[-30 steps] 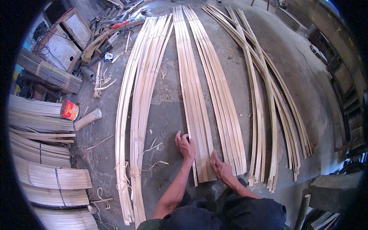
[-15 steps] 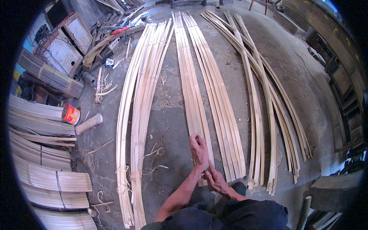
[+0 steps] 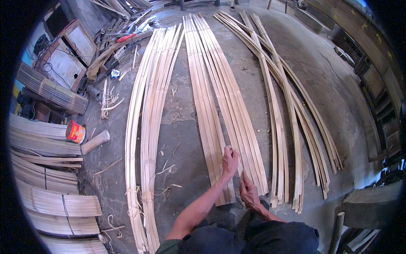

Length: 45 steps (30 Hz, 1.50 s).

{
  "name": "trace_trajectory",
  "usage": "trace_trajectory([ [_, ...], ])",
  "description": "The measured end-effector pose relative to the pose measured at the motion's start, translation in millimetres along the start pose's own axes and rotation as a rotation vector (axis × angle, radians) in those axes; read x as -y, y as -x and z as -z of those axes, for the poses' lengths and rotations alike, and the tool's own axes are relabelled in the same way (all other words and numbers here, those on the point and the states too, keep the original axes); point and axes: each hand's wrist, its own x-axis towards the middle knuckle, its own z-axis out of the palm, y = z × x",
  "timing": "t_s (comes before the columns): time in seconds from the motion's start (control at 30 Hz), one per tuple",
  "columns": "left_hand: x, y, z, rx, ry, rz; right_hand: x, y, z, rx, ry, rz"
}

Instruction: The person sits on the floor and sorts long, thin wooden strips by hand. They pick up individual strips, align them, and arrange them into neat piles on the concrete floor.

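Long pale bamboo strips lie lengthwise on the floor ahead of me. My left hand (image 3: 229,162) is closed, its fingers pinching a bamboo strip (image 3: 230,132) at the left edge of the right-middle row (image 3: 253,163). Lower down, near the strip's close end, my right hand (image 3: 249,191) has its fingers pressed together on the same strip; the exact grip is partly hidden. Just left of my hands is the left-middle row (image 3: 207,148), laid side by side. A narrow gap, widening toward me, parts the two rows.
Tied strips (image 3: 146,127) lie to the left, loose crossing strips (image 3: 277,127) to the right. Stacked slat bundles (image 3: 59,199), a red tin (image 3: 76,132) and a short wooden cylinder (image 3: 95,142) line the left side. A concrete block (image 3: 370,209) stands at right.
Both hands have moved right, from the left-middle row to the edge of the right-middle row, bringing a strip over. My right hand has come farther from my left. The view shifted slightly.
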Motion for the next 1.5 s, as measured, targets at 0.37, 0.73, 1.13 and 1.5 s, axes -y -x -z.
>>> trace_trajectory([
  [0.37, 13, -9, 0, 0.012, -0.056, -0.053, 21, 3, 3, -0.015, 0.002, 0.003],
  [0.73, 7, -3, 17, 0.225, -0.526, -0.012, -26, -6, -8, -0.11, 0.215, 0.208],
  [1.13, -5, -17, 15, 0.217, -0.769, -0.087, -21, -20, 5, 0.05, 0.347, 0.056],
  [1.5, -8, -22, 25, 0.268, -0.835, -0.119, 1, -24, 11, 0.158, 0.748, 0.048],
])
